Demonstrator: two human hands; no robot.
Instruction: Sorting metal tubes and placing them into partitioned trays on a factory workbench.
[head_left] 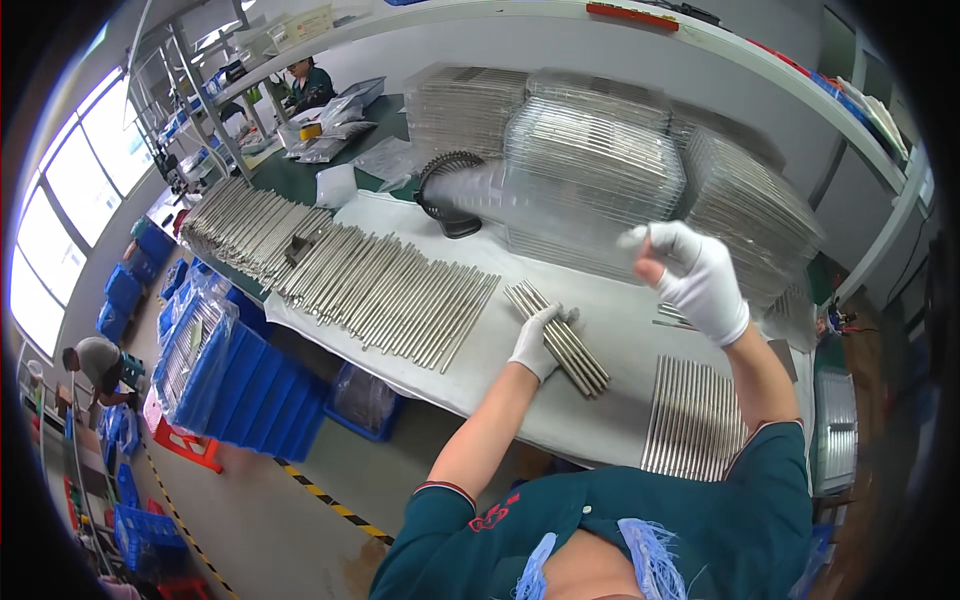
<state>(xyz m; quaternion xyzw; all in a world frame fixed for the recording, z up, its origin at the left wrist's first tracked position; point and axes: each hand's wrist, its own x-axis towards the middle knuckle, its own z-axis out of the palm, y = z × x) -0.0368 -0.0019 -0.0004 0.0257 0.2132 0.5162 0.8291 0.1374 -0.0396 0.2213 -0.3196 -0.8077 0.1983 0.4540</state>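
Note:
My left hand (pixel 536 345), in a white glove, is closed round a bundle of several shiny metal rods (pixel 575 355) above the white-covered table. My right hand (pixel 703 283), also gloved but with a bare fingertip showing, is raised in front of the stacked trays. Its fingers are curled in a pinch at the end of a blurred clear plastic piece (pixel 560 215), which stretches leftward; its exact kind is smeared by motion. Below my right forearm lies a row of metal rods (pixel 690 415). To the left spreads a long row of similar rods (pixel 390 295), with a small dark block (pixel 298 248) on it.
Tall stacks of clear trays (pixel 595 150) filled with rods line the back. A black round basket (pixel 455 195) stands beside them. Blue crates (pixel 250 390) rise off the floor at left. A shelf (pixel 760 65) spans overhead. Two other people (pixel 310 88) are farther off.

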